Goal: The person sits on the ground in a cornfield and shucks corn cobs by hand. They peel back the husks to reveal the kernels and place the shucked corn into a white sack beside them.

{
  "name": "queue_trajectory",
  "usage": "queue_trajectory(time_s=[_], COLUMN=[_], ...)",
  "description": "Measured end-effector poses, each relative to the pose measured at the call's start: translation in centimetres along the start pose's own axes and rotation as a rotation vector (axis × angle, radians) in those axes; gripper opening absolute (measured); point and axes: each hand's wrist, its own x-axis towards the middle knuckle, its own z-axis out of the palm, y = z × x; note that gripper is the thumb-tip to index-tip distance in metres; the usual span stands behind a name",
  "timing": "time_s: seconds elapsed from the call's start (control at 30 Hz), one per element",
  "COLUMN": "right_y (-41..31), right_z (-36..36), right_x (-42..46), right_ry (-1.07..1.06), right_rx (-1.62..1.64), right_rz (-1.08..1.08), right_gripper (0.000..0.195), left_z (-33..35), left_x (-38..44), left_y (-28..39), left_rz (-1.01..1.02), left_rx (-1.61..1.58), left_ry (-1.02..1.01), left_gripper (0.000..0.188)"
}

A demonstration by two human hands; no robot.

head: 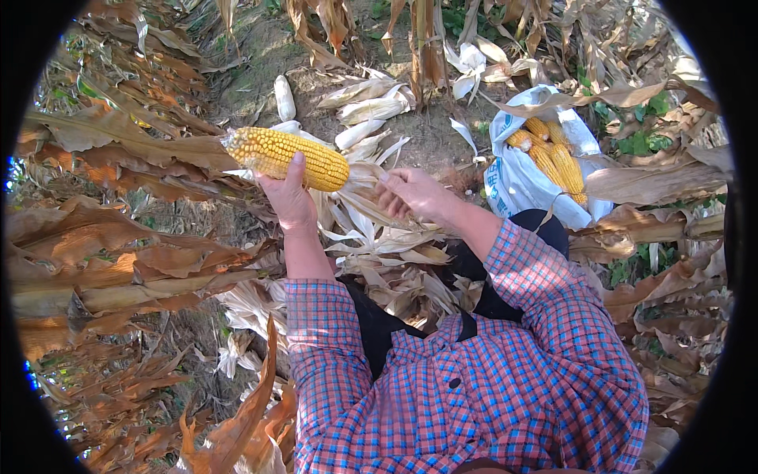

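A yellow ear of corn [290, 155] lies across my left hand [291, 192], its kernels bare and its tip pointing left. My left thumb presses on the upper side, while the other fingers are hidden beneath the ear. At the ear's butt end, pale dry husk [362, 183] is still attached. My right hand [414, 194] has its fingers curled at that husk and grips it just right of the cob. Loose husks [408, 243] lie below both hands.
To the right, a white woven sack [506, 178] stands with its mouth open, holding several yellow ears [553, 154]. Dry corn stalks [421, 47] and brown leaves [118, 231] crowd both sides. Peeled-off husks [373, 103] and a pale husked piece [284, 98] lie on the soil ahead.
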Motion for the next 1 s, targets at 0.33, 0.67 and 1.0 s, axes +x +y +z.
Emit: queue_trajectory(time_s=[0.33, 0.67, 1.0], right_y=[-2.9, -4.2, -3.8], right_z=[-1.4, -0.8, -1.4], right_x=[0.5, -1.2, 0.6], right_ry=[-0.196, -0.151, 0.287], right_rx=[0.997, 0.552, 0.414], right_rz=[-0.118, -0.371, -0.162], right_gripper=[0.049, 0.060, 0.039], left_z=[4.8, 2.1, 2.5], left_x=[-10.6, -11.7, -10.3], left_y=[1.2, -2.0, -2.5], left_rz=[0.617, -0.668, -0.238], left_rx=[0.852, 0.177, 1.402], left_ry=[-0.928, -0.552, -0.611], left_gripper=[0.076, 0.079, 0.079])
